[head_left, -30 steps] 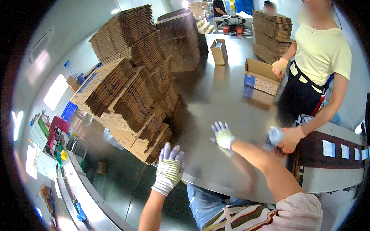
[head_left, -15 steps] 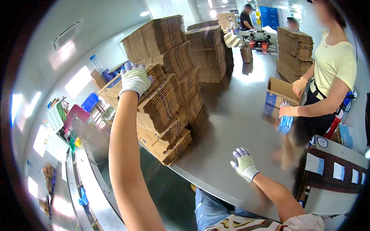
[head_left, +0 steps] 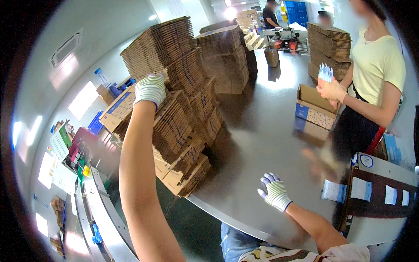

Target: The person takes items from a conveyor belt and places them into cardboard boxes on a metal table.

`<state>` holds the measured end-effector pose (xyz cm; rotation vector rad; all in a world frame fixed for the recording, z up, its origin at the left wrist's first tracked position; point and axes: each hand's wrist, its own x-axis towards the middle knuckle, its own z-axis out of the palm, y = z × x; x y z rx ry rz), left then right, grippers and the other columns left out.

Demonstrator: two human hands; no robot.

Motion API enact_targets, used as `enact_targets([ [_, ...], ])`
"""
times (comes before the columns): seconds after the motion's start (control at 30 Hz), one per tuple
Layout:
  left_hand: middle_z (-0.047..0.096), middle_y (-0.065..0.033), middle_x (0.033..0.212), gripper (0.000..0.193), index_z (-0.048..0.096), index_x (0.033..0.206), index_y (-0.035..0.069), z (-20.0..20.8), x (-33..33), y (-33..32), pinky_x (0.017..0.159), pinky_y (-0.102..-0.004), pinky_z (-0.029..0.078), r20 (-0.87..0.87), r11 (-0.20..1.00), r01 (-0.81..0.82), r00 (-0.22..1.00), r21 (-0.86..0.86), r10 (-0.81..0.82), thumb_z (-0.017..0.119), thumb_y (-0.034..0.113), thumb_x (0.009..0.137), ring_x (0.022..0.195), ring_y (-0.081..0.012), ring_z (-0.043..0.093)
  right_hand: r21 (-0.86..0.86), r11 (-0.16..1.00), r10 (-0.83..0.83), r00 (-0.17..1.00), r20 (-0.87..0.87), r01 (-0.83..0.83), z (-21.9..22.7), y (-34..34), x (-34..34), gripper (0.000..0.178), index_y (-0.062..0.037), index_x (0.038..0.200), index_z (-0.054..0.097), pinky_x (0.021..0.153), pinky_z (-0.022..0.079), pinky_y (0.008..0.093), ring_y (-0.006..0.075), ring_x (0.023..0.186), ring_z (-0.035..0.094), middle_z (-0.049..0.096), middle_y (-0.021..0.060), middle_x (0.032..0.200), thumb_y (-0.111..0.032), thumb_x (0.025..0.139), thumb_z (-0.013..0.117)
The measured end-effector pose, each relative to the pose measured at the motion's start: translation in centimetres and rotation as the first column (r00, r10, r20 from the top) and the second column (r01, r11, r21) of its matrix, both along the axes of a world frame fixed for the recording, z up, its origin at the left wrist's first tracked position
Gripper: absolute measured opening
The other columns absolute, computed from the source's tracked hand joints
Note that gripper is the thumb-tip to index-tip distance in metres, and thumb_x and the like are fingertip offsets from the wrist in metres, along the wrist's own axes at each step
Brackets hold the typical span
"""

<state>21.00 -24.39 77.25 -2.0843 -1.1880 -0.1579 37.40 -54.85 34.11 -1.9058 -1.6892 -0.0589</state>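
Observation:
My left hand [head_left: 149, 91], in a striped knit glove, reaches onto the leaning stack of flattened cardboard cartons [head_left: 172, 126]. Its fingers curl over the edge of a flattened carton [head_left: 117, 110] on the near side of that stack, and the fingertips are partly hidden. My right hand [head_left: 275, 191], gloved alike, is low over the metal table [head_left: 248, 161], with nothing in it and its fingers apart. Across the table, a co-worker's gloved hands [head_left: 331, 91] hold a bundle of blue-and-white packets [head_left: 325, 72] above an open carton [head_left: 315, 114].
More stacked flat cartons [head_left: 224, 61] stand farther back, with another pile [head_left: 329, 48] at the far right. At the right, a dark conveyor belt [head_left: 379, 195] carries several white-and-blue packets. A small carton [head_left: 271, 56] stands at the table's far end.
My left hand's spread fingers have curled in at the carton edge. My right hand stays nearly where it was. The co-worker has raised the packets, and another packet shows at the belt's near end.

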Motion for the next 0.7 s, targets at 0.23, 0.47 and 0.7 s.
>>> enact_targets([
  [0.23, 0.060, -0.0155, 0.109, 0.033, 0.051, 0.119, 0.006, 1.1, -4.2, -8.3, 0.082, -0.0432, 0.049, -0.018, 0.998, -0.040, 0.999, 0.052, 0.041, 0.046, 0.006, 0.086, 0.100, -0.0296, 0.060, 0.012, 1.000, -0.007, 1.000, 0.010, 0.007, -1.1, 0.3, 0.1, 0.045, -0.0030, 0.112, 0.056, 0.105, 0.030, 0.0457, 0.0327, 0.120, 0.042, 0.050, 0.0163, 0.125, -0.033, 0.079, 0.062],
  [0.47, 0.061, -0.0134, 0.105, 0.032, 0.051, 0.113, 0.006, -3.3, -12.0, -25.1, 0.083, -0.0388, 0.047, 0.197, 0.714, 0.499, 0.735, 0.492, -0.649, 0.059, 0.006, 0.082, 0.097, -0.0294, 0.060, -0.071, 0.996, 0.007, 0.857, -0.516, -0.051, -0.4, 0.0, 0.1, 0.044, -0.0011, 0.112, 0.059, 0.099, 0.038, 0.0440, 0.0319, 0.121, 0.045, 0.052, 0.0183, 0.126, -0.032, 0.082, 0.062],
  [0.7, 0.059, -0.0127, 0.098, 0.024, 0.052, 0.105, 0.003, -13.2, -13.7, -32.3, 0.085, -0.0358, 0.043, 0.823, 0.649, 0.671, 0.101, 0.358, -0.559, 0.055, 0.022, 0.091, 0.091, -0.0237, 0.055, 0.517, 0.821, 0.356, 0.490, -0.795, 0.242, 11.0, -1.4, 4.0, 0.048, -0.0027, 0.129, 0.045, 0.089, 0.042, 0.0285, 0.0156, 0.106, 0.050, 0.053, 0.0088, 0.122, -0.033, 0.093, 0.054],
])
